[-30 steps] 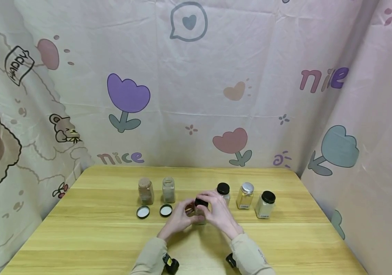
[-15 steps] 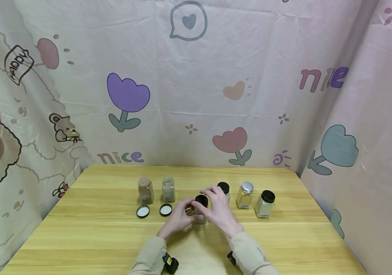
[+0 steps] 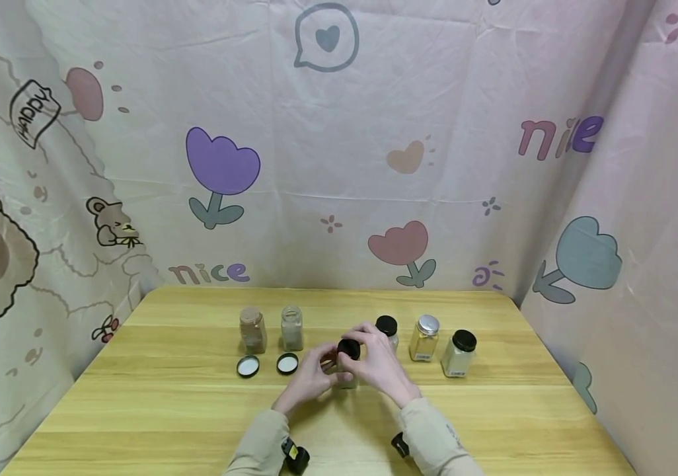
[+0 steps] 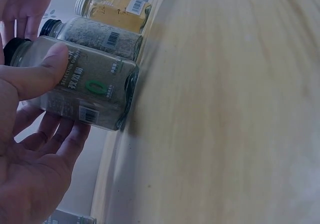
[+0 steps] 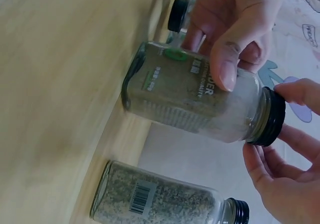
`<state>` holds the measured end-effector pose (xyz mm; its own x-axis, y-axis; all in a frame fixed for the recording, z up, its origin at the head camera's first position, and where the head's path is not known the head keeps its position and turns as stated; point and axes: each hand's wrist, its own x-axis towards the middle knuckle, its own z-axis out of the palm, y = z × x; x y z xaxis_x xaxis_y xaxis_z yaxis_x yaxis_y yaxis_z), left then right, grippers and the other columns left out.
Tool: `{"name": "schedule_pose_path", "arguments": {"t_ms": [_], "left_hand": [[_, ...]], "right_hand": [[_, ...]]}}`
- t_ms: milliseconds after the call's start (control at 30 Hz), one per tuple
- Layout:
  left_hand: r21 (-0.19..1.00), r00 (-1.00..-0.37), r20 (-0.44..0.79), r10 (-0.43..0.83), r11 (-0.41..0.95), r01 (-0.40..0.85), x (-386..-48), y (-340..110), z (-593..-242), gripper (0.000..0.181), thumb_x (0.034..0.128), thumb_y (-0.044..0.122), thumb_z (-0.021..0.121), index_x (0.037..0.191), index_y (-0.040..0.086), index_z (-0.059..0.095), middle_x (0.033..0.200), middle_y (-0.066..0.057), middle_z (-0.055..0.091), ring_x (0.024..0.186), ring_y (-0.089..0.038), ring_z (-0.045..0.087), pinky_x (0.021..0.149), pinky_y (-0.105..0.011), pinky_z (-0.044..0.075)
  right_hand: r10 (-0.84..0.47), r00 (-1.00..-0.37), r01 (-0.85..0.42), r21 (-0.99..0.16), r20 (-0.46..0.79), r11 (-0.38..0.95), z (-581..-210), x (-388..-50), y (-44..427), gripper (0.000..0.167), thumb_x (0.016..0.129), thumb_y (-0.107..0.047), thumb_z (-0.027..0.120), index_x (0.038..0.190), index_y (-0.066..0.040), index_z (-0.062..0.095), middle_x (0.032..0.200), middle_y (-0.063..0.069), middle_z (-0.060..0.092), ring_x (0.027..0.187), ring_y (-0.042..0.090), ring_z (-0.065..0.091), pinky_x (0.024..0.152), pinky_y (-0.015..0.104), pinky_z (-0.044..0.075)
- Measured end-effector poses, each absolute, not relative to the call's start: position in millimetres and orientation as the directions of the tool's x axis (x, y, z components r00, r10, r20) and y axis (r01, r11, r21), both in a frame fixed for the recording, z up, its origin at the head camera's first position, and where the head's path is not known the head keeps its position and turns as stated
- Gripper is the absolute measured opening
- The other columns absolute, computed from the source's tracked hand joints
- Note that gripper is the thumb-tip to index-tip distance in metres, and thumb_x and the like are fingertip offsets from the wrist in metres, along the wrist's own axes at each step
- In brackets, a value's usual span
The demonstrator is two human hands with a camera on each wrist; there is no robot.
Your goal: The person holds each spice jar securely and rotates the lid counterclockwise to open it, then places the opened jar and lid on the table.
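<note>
A square glass jar of brownish powder (image 4: 95, 84) stands on the table between the hands, its black lid (image 3: 348, 348) on top. My left hand (image 3: 310, 378) grips the jar's body, thumb on the near side and fingers round the other, as the left wrist view (image 4: 37, 149) shows. At the lid is my right hand (image 3: 379, 365), its thumb and fingertips pinching the rim; the right wrist view shows that hand (image 5: 287, 169) on the black lid (image 5: 271, 117) and the left hand (image 5: 232, 34) round the body.
Left of the hands stand two uncapped jars (image 3: 252, 332) (image 3: 292, 330), with two upturned lids (image 3: 248, 366) (image 3: 287, 363) before them. To the right are a black-lidded jar (image 5: 165, 196), a silver-lidded yellow jar (image 3: 423, 340) and another black-lidded jar (image 3: 458, 355).
The fingers of my right hand opened out from the lid half a second ago and now close on its rim again. My left hand and the jar have stayed in place.
</note>
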<state>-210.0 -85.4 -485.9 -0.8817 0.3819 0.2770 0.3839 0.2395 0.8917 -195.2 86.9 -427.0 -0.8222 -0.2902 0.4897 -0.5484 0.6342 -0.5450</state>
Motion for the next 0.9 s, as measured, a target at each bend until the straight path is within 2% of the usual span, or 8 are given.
{"name": "schedule_pose_path", "arguments": {"t_ms": [133, 267, 333, 433, 533, 633, 767, 900], "left_hand": [[0.892, -0.876, 0.287, 0.387, 0.225, 0.391, -209.8, -85.3, -486.1, 0.039, 0.0828, 0.01, 0.082, 0.116, 0.0, 0.066, 0.112, -0.017, 0.071, 0.11, -0.025, 0.067, 0.103, -0.034, 0.058], [0.901, -0.878, 0.283, 0.386, 0.206, 0.381, -209.2, -85.0, -485.9, 0.042, 0.0826, 0.008, 0.082, 0.119, -0.002, 0.064, 0.115, -0.019, 0.07, 0.113, -0.032, 0.067, 0.104, -0.037, 0.057], [0.905, -0.883, 0.276, 0.38, 0.205, 0.372, -209.1, -84.7, -485.7, 0.043, 0.0821, 0.008, 0.082, 0.12, -0.002, 0.064, 0.116, -0.02, 0.07, 0.115, -0.035, 0.067, 0.105, -0.039, 0.056], [0.905, -0.889, 0.268, 0.371, 0.219, 0.365, -208.7, -84.5, -485.0, 0.043, 0.0813, 0.009, 0.083, 0.119, -0.001, 0.065, 0.117, -0.019, 0.071, 0.116, -0.035, 0.066, 0.105, -0.041, 0.056], [0.904, -0.894, 0.261, 0.364, 0.232, 0.359, -208.5, -84.3, -484.5, 0.041, 0.0809, 0.01, 0.084, 0.117, 0.001, 0.066, 0.115, -0.017, 0.072, 0.114, -0.033, 0.067, 0.103, -0.038, 0.058], [0.908, -0.897, 0.255, 0.362, 0.229, 0.351, -208.5, -84.0, -484.3, 0.039, 0.0808, 0.01, 0.084, 0.115, 0.001, 0.067, 0.114, -0.016, 0.072, 0.113, -0.032, 0.068, 0.101, -0.036, 0.058], [0.911, -0.894, 0.257, 0.367, 0.216, 0.35, -209.1, -83.8, -485.3, 0.041, 0.0813, 0.009, 0.083, 0.118, 0.0, 0.066, 0.118, -0.019, 0.071, 0.116, -0.034, 0.067, 0.103, -0.038, 0.057], [0.906, -0.889, 0.265, 0.373, 0.219, 0.362, -209.1, -84.2, -485.3, 0.045, 0.0819, 0.009, 0.083, 0.122, -0.001, 0.065, 0.123, -0.022, 0.069, 0.119, -0.037, 0.066, 0.105, -0.043, 0.055]], "right_hand": [[-0.346, -0.816, -0.575, -0.591, 0.463, 0.566, -426.0, -194.6, 89.0, 0.031, 0.078, -0.003, 0.071, 0.108, -0.004, 0.076, 0.111, 0.005, 0.07, 0.109, 0.024, 0.065, 0.095, 0.04, 0.056], [-0.375, -0.815, -0.58, -0.63, 0.442, 0.516, -428.0, -195.2, 90.8, 0.039, 0.077, -0.001, 0.068, 0.115, -0.006, 0.074, 0.119, 0.007, 0.07, 0.115, 0.026, 0.064, 0.102, 0.042, 0.054], [-0.362, -0.822, -0.57, -0.643, 0.44, 0.511, -429.3, -195.4, 90.9, 0.039, 0.079, -0.003, 0.069, 0.118, -0.006, 0.072, 0.122, 0.008, 0.068, 0.118, 0.027, 0.062, 0.104, 0.045, 0.052], [-0.298, -0.842, -0.536, -0.634, 0.451, 0.556, -430.6, -195.4, 89.4, 0.037, 0.084, -0.017, 0.077, 0.119, -0.006, 0.072, 0.119, 0.007, 0.067, 0.116, 0.027, 0.061, 0.102, 0.048, 0.05], [-0.227, -0.857, -0.491, -0.599, 0.463, 0.633, -430.9, -195.1, 86.6, 0.044, 0.082, -0.033, 0.083, 0.116, -0.007, 0.073, 0.109, 0.004, 0.066, 0.108, 0.023, 0.059, 0.094, 0.043, 0.047], [-0.197, -0.858, -0.469, -0.569, 0.474, 0.676, -430.9, -194.9, 84.1, 0.045, 0.079, -0.037, 0.085, 0.112, -0.008, 0.074, 0.099, 0.001, 0.064, 0.097, 0.019, 0.058, 0.086, 0.033, 0.043], [-0.2, -0.845, -0.484, -0.551, 0.495, 0.679, -431.3, -195.3, 82.8, 0.039, 0.079, -0.032, 0.086, 0.107, -0.007, 0.076, 0.092, -0.001, 0.062, 0.088, 0.017, 0.058, 0.078, 0.024, 0.043], [-0.222, -0.836, -0.509, -0.558, 0.503, 0.656, -430.7, -197.1, 83.2, 0.032, 0.079, -0.023, 0.085, 0.104, -0.004, 0.076, 0.093, 0.0, 0.065, 0.088, 0.016, 0.06, 0.076, 0.021, 0.048]]}}
